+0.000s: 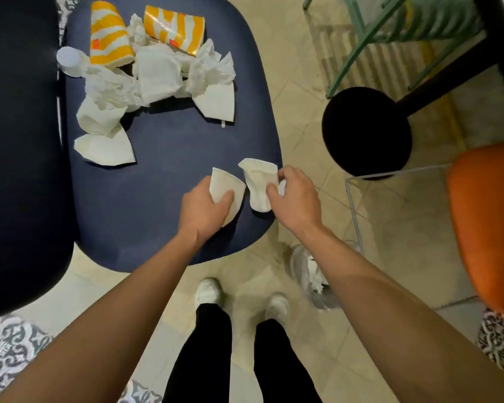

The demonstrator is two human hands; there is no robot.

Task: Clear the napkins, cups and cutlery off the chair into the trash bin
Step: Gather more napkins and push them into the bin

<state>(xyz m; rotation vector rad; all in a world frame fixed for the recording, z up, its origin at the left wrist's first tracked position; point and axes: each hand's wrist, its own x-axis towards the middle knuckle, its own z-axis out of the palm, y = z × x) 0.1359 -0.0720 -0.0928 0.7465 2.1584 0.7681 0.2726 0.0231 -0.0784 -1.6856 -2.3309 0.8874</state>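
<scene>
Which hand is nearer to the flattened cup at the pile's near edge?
Left. The left hand, gripping a white cup, is right of the flattened cup; the right hand, gripping a crumpled cup, is farther right.

No word, brand or number can be read anywhere. The left striped cup (108,33) and the right striped cup (175,29), both orange and white and lying on the chair seat (157,141), each bear a small red mark, too blurred to make out.
</scene>
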